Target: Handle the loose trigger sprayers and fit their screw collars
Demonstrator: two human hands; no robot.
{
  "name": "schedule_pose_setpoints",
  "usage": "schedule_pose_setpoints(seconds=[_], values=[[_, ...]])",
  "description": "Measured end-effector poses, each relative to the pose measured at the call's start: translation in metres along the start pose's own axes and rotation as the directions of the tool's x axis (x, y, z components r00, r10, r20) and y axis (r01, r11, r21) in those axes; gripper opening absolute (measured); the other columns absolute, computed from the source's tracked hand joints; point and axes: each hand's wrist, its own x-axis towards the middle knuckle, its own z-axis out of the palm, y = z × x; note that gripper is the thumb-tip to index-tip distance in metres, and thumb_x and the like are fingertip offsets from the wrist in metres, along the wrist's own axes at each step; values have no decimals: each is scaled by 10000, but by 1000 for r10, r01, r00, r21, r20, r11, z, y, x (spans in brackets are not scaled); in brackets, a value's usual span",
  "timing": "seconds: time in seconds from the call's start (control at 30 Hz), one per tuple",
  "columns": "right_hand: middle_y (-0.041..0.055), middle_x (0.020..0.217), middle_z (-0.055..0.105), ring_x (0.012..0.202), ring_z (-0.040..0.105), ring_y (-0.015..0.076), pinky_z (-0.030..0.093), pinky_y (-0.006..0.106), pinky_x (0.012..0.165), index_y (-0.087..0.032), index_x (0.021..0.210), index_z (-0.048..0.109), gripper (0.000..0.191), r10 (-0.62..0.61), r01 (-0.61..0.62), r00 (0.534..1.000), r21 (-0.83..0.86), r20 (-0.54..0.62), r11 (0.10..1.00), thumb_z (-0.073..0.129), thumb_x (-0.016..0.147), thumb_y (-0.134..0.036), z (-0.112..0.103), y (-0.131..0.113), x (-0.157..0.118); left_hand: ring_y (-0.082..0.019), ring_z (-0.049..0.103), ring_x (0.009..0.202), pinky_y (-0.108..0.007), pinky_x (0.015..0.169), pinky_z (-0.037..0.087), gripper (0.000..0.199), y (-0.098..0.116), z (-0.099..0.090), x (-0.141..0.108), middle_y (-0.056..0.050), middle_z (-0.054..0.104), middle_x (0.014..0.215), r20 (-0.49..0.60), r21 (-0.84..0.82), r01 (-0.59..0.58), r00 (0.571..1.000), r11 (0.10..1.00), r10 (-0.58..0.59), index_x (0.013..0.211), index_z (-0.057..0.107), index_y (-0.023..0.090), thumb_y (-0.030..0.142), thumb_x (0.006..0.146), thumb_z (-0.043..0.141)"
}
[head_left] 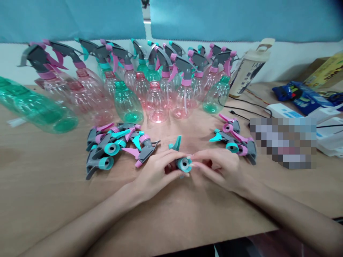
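A grey and turquoise spray head [184, 165] is held low over the middle of the table, its collar opening facing me. My left hand [160, 167] is closed around its body from the left. At the collar's right rim, the thumb and index finger of my right hand [221, 167] are pinched; whether a small part sits between them is too small to tell. A pile of loose spray heads [107, 148] in grey, pink and turquoise lies left of my hands. A smaller pile of spray heads [232, 147] is just beyond my right hand.
Pink and green spray bottles [157, 105] stand in rows at the back, some with heads fitted. Green bottles [40, 109] are at far left. A tall tumbler [249, 67], black cables [249, 101], a blue packet [302, 96] and white boxes [286, 112] occupy the right.
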Motion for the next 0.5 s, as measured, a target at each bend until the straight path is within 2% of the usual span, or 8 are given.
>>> schedule_pose_setpoints(seconds=[0.13,0.23,0.33,0.5], values=[[-43,610,612,474,527,74,398,196,442,-195,936,603,100,186,-184,979,29,-80,982,578,862,-258,-8,3,1,-113,558,734,-237,674,460,279,1,1,0,10,619,925,-30,63,18,999,998,-17,1072,563,215,199,809,653],[-70,559,518,445,473,67,359,197,415,-215,924,602,100,288,-282,942,61,-174,958,593,850,-282,-13,9,3,-126,568,791,-261,735,470,269,2,3,2,-8,600,973,-80,114,-4,997,993,13,1039,563,204,164,789,653],[-63,584,523,463,486,73,371,210,436,-219,923,595,106,364,-350,895,99,-259,931,578,860,-302,-17,17,7,-154,560,912,-287,807,464,285,2,4,6,-29,546,1033,-129,187,-54,988,981,79,1038,585,215,164,769,666],[-71,547,485,456,492,83,382,227,455,-214,906,571,153,399,-376,827,137,-395,916,559,867,-362,-24,33,13,-134,570,795,-280,746,495,262,7,3,27,-11,550,962,-128,251,-11,991,968,44,1042,593,234,199,786,635]])
